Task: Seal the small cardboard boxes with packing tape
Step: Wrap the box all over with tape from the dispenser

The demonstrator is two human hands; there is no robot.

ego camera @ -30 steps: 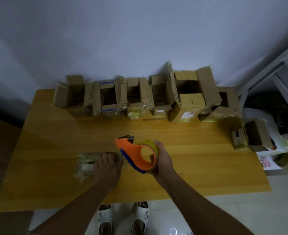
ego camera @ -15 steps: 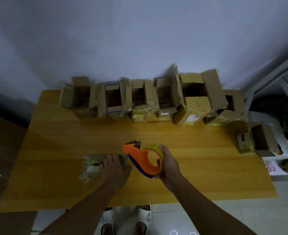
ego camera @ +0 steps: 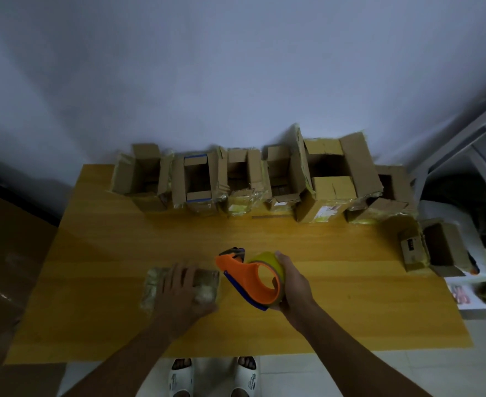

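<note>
A small flat cardboard box (ego camera: 207, 285), wrapped in shiny tape, lies on the wooden table (ego camera: 121, 325) near the front. My left hand (ego camera: 178, 290) rests flat on top of it, fingers spread, pressing it down. My right hand (ego camera: 290, 285) grips an orange tape dispenser (ego camera: 247, 275) with a yellow-green roll, held just right of the box with its cutter end lifted off the box's right edge. Several open cardboard boxes (ego camera: 196, 181) stand in a row along the table's back edge.
A larger open box (ego camera: 333, 181) stands in the back row toward the right. One open box (ego camera: 433, 247) sits at the table's right edge, with papers and clutter beyond it. A brown cardboard sheet (ego camera: 7, 267) lies left of the table. My sandalled feet show below the front edge.
The dispenser has tilted up and pulled slightly right, away from the box. My left hand stays pressed on the box. The camera view shifted a little.
</note>
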